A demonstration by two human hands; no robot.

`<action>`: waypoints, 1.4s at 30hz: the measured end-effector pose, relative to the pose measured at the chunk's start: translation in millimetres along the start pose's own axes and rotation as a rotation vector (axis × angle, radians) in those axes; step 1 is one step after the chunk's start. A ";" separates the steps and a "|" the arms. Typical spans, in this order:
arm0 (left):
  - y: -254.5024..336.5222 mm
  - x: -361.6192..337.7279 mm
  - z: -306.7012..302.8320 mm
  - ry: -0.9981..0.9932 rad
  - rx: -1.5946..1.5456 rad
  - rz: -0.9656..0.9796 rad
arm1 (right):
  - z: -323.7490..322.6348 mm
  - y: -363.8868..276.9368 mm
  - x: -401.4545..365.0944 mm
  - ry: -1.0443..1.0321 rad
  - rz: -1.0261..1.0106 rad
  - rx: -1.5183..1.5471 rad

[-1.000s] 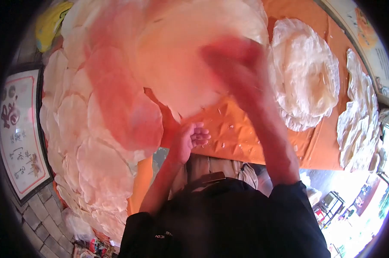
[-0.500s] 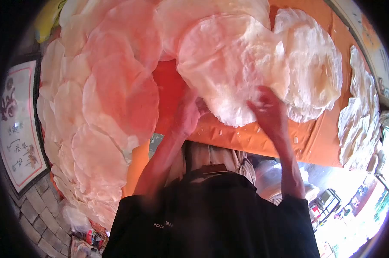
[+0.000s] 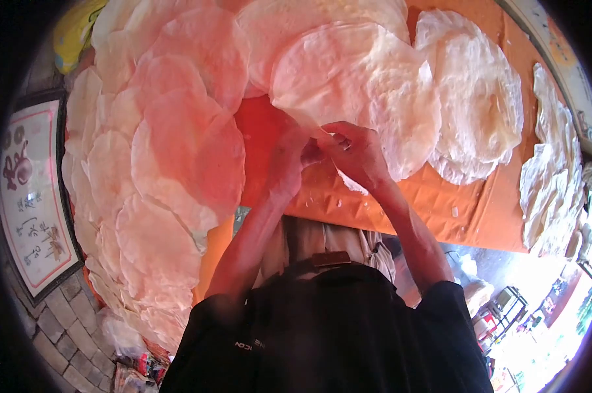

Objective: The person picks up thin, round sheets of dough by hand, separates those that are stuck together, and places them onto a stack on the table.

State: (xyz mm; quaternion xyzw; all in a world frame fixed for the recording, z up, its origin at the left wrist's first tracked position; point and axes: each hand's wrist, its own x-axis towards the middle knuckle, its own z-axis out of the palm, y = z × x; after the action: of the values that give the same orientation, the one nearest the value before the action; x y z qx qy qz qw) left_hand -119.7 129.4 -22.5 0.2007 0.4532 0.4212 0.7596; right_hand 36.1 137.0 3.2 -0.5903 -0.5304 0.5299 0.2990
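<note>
A large pale round dough wrapper (image 3: pixel 355 78), thin and slightly see-through, lies on top of others at the middle of the orange-covered table. My left hand (image 3: pixel 289 160) is at its near left edge, fingers curled closed on that edge. My right hand (image 3: pixel 358 150) comes in from the right, thumb and fingers pinched on the same edge, close against my left hand. A small pale flap hangs below my right hand. How many layers the fingers hold is hidden.
Overlapping wrappers (image 3: pixel 184 150) cover the table's left side. Another stack (image 3: pixel 469 92) lies to the right, with crinkled wrappers (image 3: pixel 554 177) at the far right. The orange cloth (image 3: pixel 433 203) carries small white scraps. A framed calligraphy panel (image 3: pixel 37 196) stands at the left.
My right hand has moved left from the wrapper's lower right to its near left edge, meeting my left hand. The wrapper's near edge has lifted and drawn in between the hands.
</note>
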 end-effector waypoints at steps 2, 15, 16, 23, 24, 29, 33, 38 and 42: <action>3.5 0.5 4.4 0.064 0.041 -0.039 | -1.2 -3.0 1.2 -0.053 0.071 0.153; -6.3 -29.7 -83.5 0.267 -0.124 0.096 | -214.0 -23.7 54.5 0.360 -0.246 -0.116; -9.8 -31.9 -103.4 0.187 -0.106 0.078 | -245.5 -43.2 48.4 0.401 -0.293 -0.050; -9.5 -37.4 -100.5 0.184 -0.094 0.038 | -419.4 -39.3 69.4 0.796 -0.165 -0.972; -5.9 -38.9 -92.1 0.167 -0.071 0.070 | -433.9 -27.2 71.7 0.863 -0.158 -1.139; 21.8 -46.9 -6.4 0.103 0.110 0.179 | -271.5 -13.0 48.2 0.403 -0.272 -0.654; 32.8 -31.0 50.8 -0.133 0.738 0.307 | -78.3 -55.4 9.8 -0.193 -0.072 -0.284; 45.4 -13.7 108.6 -0.176 1.055 0.639 | -78.9 -36.9 53.3 -0.047 -0.213 -0.251; 51.6 -15.2 103.6 -0.213 0.811 0.756 | -212.2 -88.4 46.1 0.070 -0.280 -0.066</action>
State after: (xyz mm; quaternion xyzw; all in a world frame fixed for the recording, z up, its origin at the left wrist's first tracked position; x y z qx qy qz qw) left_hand -58.0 154.0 73.5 0.6664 0.3962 0.4336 0.4593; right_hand 203.0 247.7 125.0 -0.5382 -0.6141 0.4441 0.3688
